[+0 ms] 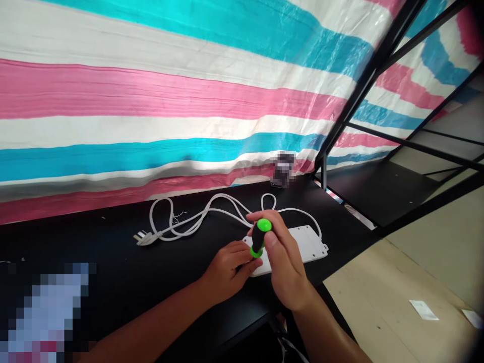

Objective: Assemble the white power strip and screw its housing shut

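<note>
You are holding a green-and-black screwdriver [259, 239] in your right hand [285, 264], with your fingers and thumb closed firmly around its handle. Its shaft and tip are hidden from view. Your left hand [227, 269] is lying curled against the near end of a white power strip [300, 242], touching it, but you cannot tell from this view whether it is clamping the strip or only resting there. The strip is lying flat on a black table [94, 237], close to the table's front edge, and is showing a plain white casing with small tabs at one corner. Its white cord [196, 218] is looping loosely across the tabletop to a white plug [145, 238] on your left. A striped plastic tarp [151, 101] is hanging behind the table, and a pixelated object [283, 169] is sitting near its foot.
</note>
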`<state>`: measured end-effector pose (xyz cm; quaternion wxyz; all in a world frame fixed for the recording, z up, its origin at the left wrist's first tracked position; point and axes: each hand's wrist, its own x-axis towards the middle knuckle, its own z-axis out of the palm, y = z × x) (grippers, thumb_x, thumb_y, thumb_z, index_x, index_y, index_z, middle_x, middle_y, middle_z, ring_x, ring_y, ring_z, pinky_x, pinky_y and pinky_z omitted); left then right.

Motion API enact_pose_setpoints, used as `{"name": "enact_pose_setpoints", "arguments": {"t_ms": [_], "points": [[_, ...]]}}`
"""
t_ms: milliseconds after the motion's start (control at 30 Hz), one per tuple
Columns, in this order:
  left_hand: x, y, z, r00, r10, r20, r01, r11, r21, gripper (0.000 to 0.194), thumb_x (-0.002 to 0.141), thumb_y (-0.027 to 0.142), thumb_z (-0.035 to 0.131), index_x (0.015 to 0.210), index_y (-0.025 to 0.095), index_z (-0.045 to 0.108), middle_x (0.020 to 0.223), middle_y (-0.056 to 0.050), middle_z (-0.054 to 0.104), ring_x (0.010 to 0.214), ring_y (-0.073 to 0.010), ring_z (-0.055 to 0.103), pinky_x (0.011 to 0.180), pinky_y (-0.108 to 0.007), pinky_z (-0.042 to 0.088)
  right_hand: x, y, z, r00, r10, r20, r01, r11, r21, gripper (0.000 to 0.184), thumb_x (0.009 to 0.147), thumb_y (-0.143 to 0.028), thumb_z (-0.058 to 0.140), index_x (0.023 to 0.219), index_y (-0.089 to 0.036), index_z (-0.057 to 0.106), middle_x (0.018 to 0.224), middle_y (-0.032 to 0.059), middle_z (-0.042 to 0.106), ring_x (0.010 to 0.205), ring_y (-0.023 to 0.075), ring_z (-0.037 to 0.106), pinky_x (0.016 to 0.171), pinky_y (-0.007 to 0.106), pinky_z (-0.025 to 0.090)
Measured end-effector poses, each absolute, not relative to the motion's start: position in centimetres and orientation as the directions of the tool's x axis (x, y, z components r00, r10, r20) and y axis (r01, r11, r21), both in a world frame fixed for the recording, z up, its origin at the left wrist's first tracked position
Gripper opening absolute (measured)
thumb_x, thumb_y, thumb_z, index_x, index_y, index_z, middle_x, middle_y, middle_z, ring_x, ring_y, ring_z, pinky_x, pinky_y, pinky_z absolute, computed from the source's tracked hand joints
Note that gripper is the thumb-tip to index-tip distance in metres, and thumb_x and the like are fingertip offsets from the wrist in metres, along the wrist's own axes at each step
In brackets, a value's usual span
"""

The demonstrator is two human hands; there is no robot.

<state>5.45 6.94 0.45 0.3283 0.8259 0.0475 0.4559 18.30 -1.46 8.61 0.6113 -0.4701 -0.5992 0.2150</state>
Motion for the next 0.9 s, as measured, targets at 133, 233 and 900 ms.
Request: {"name": "enact_pose_setpoints", "arguments": {"t_ms": [133, 233, 900], "points": [[5.3, 6.8, 0.5, 0.603, 0.371, 0.706, -0.237, -0.761, 0.604, 0.025, 0.107, 0.03, 0.055, 0.091, 0.017, 0.069, 0.077, -0.004, 0.067, 0.07, -0.0159, 0.062, 0.068, -0.029, 0.052, 18.8, -1.2, 8.9, 0.215, 0.691, 0.69, 0.424, 0.571, -0.703, 0.022, 0.094, -0.022, 0.073, 0.113, -0.025, 0.062, 0.108, 0.0042, 0.05, 0.104, 0.022, 0.051, 0.09, 0.038, 0.045], [5.4, 6.8, 0.7, 0.558, 0.395, 0.73, -0.241, -0.765, 0.598, 0.02, 0.104, 0.034, 0.063, 0.093, 0.017, 0.069, 0.083, -0.004, 0.07, 0.074, -0.0166, 0.066, 0.068, -0.028, 0.055, 18.9, -1.1, 8.5, 0.266, 0.626, 0.733, 0.502, 0.559, -0.66, 0.035, 0.083, -0.016, 0.082, 0.1, -0.025, 0.053, 0.097, 0.0005, 0.047, 0.094, 0.0195, 0.048, 0.082, 0.035, 0.042], [5.3, 6.5, 0.8, 0.642, 0.407, 0.65, -0.195, -0.733, 0.651, 0.031, 0.108, 0.03, 0.056, 0.09, 0.017, 0.077, 0.077, -0.007, 0.072, 0.07, -0.0172, 0.068, 0.067, -0.027, 0.056, 20.8, -1.6, 10.6, 0.671, 0.727, 0.146, -0.313, 0.456, -0.833, 0.079, 0.082, -0.021, 0.088, 0.063, -0.021, 0.011, 0.057, -0.0104, 0.009, 0.048, 0.0057, 0.013, 0.046, 0.025, 0.021]]}}
